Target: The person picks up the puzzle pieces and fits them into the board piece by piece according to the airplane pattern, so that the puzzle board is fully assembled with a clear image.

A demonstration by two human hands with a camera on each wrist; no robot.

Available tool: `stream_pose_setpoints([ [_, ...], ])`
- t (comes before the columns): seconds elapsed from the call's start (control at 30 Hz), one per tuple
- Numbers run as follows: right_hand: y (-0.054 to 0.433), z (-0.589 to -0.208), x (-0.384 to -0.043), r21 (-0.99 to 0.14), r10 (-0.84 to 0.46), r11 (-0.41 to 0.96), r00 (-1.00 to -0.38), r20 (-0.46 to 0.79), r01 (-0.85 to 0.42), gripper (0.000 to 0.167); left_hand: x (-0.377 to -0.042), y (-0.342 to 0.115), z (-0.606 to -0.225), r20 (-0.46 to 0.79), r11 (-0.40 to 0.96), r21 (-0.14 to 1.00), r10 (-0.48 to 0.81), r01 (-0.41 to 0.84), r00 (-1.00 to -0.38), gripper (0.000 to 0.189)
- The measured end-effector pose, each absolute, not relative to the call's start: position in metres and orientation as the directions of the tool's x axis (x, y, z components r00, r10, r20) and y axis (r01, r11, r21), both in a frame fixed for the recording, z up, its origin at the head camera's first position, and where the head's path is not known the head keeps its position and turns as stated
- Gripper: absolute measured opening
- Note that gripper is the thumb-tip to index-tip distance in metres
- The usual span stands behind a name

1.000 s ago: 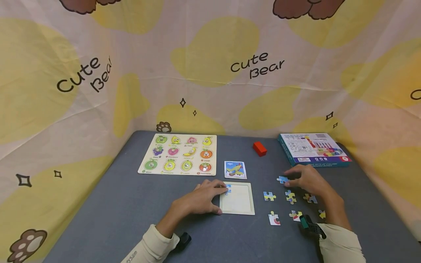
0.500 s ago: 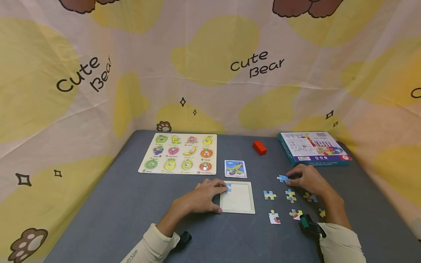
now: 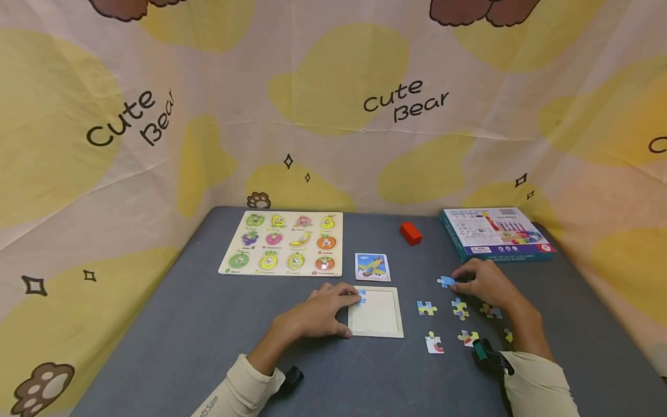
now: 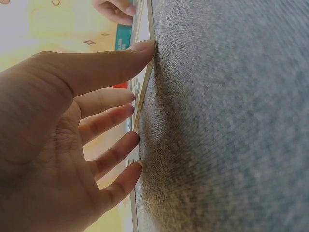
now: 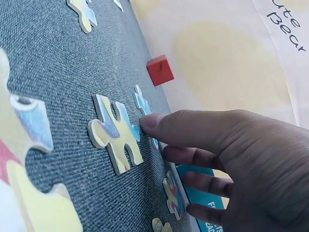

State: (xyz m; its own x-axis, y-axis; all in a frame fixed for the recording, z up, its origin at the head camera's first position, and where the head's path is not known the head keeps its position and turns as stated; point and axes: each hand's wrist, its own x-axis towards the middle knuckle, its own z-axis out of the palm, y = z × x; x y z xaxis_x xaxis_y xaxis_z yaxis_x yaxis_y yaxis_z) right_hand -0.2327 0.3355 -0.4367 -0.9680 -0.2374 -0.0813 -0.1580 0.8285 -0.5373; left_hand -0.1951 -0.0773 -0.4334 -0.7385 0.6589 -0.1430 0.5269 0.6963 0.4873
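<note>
My left hand [image 3: 319, 313] rests at the left side of a shallow square puzzle tray [image 3: 380, 319]. Its index finger touches a blue puzzle piece in the tray's upper left corner [image 3: 363, 295], while the thumb lies at the near left corner. In the left wrist view the fingers [image 4: 113, 157] are spread along the tray edge. To the right, my right hand [image 3: 487, 284] pinches a light blue puzzle piece [image 3: 445, 281] between thumb and index finger, low over the table. The right wrist view shows the thumb [image 5: 169, 126] against that piece, with a yellow-and-blue piece [image 5: 118, 133] nearer.
Several loose puzzle pieces [image 3: 427, 308] lie right of the tray. Behind it are an airplane picture card [image 3: 372, 267], a fruit board [image 3: 281, 243] and a red block [image 3: 411, 233]. A flat game box [image 3: 497, 234] sits at the back right, before the fabric wall.
Both hands stay nearly in place. The right fingertips shift slightly on the light blue piece; the whole view drifts a little with the head.
</note>
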Motion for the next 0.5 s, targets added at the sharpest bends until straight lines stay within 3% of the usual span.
stream_pose_setpoints([
  [0.5,0.3292,-0.4404,-0.2384,-0.533,-0.249,0.825,-0.967,-0.047,-0.187,0.031,-0.1945,-0.0769,-0.4324,-0.149,0.703,0.480,0.655,0.525,-0.740,0.073],
])
